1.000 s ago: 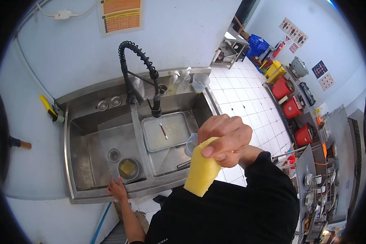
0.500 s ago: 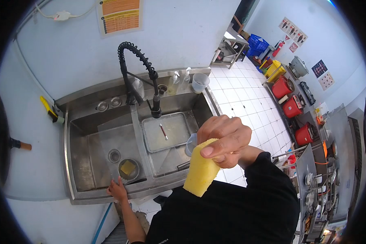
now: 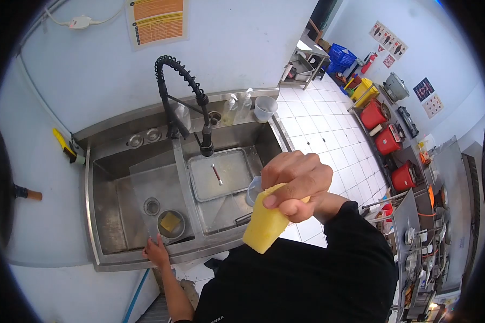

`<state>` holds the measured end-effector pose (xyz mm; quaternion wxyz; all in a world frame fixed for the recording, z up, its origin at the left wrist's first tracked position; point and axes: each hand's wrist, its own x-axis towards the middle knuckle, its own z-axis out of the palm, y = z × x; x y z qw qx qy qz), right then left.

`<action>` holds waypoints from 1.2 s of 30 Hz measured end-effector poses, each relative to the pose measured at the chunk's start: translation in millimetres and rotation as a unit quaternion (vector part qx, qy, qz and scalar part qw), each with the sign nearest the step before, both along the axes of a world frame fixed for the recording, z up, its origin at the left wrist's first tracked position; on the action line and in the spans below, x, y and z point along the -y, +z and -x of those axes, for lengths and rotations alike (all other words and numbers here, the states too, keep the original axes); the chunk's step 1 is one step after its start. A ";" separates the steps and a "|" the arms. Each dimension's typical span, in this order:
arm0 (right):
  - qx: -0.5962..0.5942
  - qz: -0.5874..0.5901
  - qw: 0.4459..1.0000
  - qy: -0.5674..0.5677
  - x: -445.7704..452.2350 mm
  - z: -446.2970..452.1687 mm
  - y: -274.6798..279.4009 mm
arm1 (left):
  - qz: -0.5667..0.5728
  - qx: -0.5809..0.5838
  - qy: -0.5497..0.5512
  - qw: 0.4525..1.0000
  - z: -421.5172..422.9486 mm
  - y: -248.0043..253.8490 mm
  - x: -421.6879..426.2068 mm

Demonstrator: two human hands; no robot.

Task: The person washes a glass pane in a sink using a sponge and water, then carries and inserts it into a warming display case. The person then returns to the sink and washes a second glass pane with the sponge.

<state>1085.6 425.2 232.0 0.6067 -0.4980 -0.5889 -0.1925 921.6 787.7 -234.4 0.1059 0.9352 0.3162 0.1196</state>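
A yellow sponge (image 3: 265,222) is pinched between the thumb and fingers of my right hand (image 3: 302,185), raised in front of my chest close to the camera. Over at the lower left, my left hand (image 3: 156,252) rests on the front rim of the sink (image 3: 129,262) with its fingers apart and nothing in them. Just beyond those fingertips, in the left basin, sits a round metal bowl (image 3: 181,232) with a yellowish pad (image 3: 170,222) inside. A rectangular tray (image 3: 202,198) holding cloudy liquid lies in the right basin, with a thin dark-red-and-white object (image 3: 217,175) over it.
A black spring-hose faucet (image 3: 207,145) arches above the divider. Pump bottles (image 3: 230,111) and a clear plastic container (image 3: 265,109) line the back ledge. A yellow-handled brush (image 3: 63,144) is at the left wall. Red bins (image 3: 374,114) stand across the tiled floor (image 3: 312,121).
The sponge in my right hand has risen slightly and tilted a little. My left hand stays on the rim, and the things in the sink have not moved.
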 end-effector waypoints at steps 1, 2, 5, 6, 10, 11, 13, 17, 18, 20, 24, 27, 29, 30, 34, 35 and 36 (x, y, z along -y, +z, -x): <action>-0.002 -0.003 1.000 -0.013 -0.4 1.3 -0.4 | 0.004 0.002 -0.003 1.000 0.3 -1.9 -0.8; -0.006 -0.002 1.000 -0.022 -0.1 2.4 -1.4 | 0.008 0.005 -0.006 1.000 0.8 -4.4 -2.0; -0.019 0.001 0.999 -0.048 1.5 4.5 -4.3 | 0.016 -0.004 -0.004 1.000 -0.5 -1.9 -1.3; -0.025 0.003 0.998 -0.055 2.0 5.5 -4.9 | 0.017 -0.009 -0.002 1.000 -0.9 -0.7 -0.8; -0.020 -0.004 0.997 -0.079 3.7 5.4 -8.6 | 0.024 -0.009 -0.003 1.000 -1.3 1.2 -0.5; -0.023 0.001 0.997 -0.078 4.3 5.6 -8.5 | 0.032 -0.012 -0.001 0.999 -1.3 3.8 0.0; -0.029 0.012 0.997 -0.076 6.4 6.1 -7.7 | 0.035 -0.015 0.001 0.999 -1.3 5.3 0.4; -0.053 0.041 0.996 -0.052 8.5 7.8 -1.8 | 0.013 -0.006 0.000 1.000 -0.2 -3.8 -1.2; -0.048 0.037 0.997 -0.053 7.2 7.9 -0.2 | 0.007 -0.001 -0.001 1.000 0.6 -2.2 -1.5; -0.043 0.034 0.997 -0.052 7.1 7.3 0.0 | 0.026 -0.016 0.003 1.000 0.5 -1.2 -2.0; -0.042 0.032 0.998 -0.047 7.7 6.2 0.2 | 0.048 -0.038 0.009 0.998 -1.9 14.1 2.5; -0.041 0.027 0.998 -0.041 6.3 4.1 0.2 | 0.052 -0.037 0.009 0.998 -2.0 7.4 -0.4; -0.043 0.027 0.998 -0.040 6.3 3.7 0.5 | 0.028 -0.022 0.005 0.999 -1.5 1.6 -0.1; -0.045 0.028 0.998 -0.041 6.4 3.6 0.5 | 0.016 -0.015 0.004 1.000 -1.3 0.9 0.0; -0.051 0.029 0.997 -0.044 6.3 2.8 -1.0 | 0.035 -0.023 0.001 0.999 -0.8 1.5 -1.8; -0.049 0.030 0.997 -0.046 6.3 2.1 -1.3 | 0.029 -0.018 -0.001 0.999 -0.8 0.6 -1.5; -0.047 0.031 0.997 -0.049 6.4 1.1 -1.6 | 0.023 -0.014 -0.002 1.000 -0.7 1.6 -0.7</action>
